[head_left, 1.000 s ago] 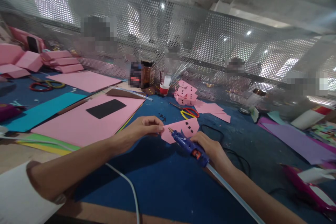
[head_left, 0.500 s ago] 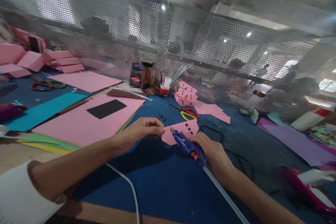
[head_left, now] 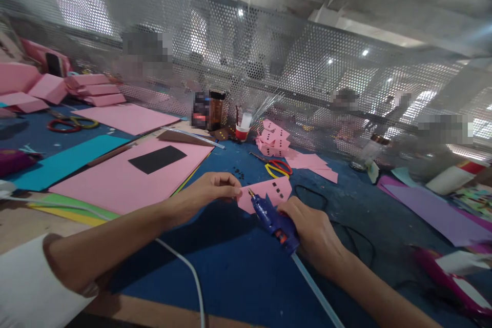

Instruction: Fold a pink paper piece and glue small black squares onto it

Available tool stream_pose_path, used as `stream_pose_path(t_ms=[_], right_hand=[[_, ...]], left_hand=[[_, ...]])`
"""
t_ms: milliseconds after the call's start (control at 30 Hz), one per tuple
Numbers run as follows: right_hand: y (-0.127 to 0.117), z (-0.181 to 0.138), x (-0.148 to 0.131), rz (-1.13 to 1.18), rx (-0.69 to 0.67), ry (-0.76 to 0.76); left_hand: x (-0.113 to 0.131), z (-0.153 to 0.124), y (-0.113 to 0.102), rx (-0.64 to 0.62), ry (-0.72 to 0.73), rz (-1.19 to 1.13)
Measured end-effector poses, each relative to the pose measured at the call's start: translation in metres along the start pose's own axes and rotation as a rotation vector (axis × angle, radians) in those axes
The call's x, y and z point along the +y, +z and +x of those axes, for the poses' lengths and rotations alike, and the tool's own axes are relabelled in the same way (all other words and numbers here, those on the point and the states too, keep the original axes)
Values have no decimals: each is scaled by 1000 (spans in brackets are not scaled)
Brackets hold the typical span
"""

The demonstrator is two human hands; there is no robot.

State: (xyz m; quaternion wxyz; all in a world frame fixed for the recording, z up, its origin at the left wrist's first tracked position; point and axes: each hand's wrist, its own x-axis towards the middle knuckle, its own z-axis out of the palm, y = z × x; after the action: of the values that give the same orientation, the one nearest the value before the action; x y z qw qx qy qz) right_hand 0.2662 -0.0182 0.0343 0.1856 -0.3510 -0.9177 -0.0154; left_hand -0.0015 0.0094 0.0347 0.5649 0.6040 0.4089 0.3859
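Observation:
Pinched in my left hand [head_left: 213, 189] is the left end of a pink paper cutout [head_left: 265, 189], which has a row of small black squares near its right end. My right hand [head_left: 309, 223] grips a blue hot glue gun [head_left: 272, 218], its brass nozzle over the left part of the cutout. Whether the tip touches the paper I cannot tell. A long clear glue stick [head_left: 315, 289] sticks out of the gun's back. Tiny black bits [head_left: 238, 171] lie on the blue tabletop [head_left: 215, 271] just beyond my left hand.
Red-and-yellow scissors [head_left: 279, 168] and a pile of pink dotted cutouts [head_left: 272, 138] lie beyond the hands. Pink sheets [head_left: 103, 184] carry a black rectangle [head_left: 157, 159] at left. A white cable [head_left: 188, 266] runs near me. A perforated metal screen [head_left: 246, 56] stands behind.
The back end of the glue gun and its glue stick have swung slightly left. The nozzle has shifted a little left over the cutout, and my left hand keeps its hold.

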Motion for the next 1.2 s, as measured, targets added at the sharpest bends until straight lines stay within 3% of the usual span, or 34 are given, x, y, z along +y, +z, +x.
stream_pose_path(t_ms=[300,633,833,1200], right_hand=[[7,-2,6,-289,43,-53],[2,-1,5,-57,92,6],[-5,0,1,67,32,40],[-7,0,-2,103,-15,46]], left_hand=[[1,-1,-1,-33,7,-22],[4,0,-1,38,-3,7],[1,3,-2,87,3,-4],[0,4,-3,70,12,30]])
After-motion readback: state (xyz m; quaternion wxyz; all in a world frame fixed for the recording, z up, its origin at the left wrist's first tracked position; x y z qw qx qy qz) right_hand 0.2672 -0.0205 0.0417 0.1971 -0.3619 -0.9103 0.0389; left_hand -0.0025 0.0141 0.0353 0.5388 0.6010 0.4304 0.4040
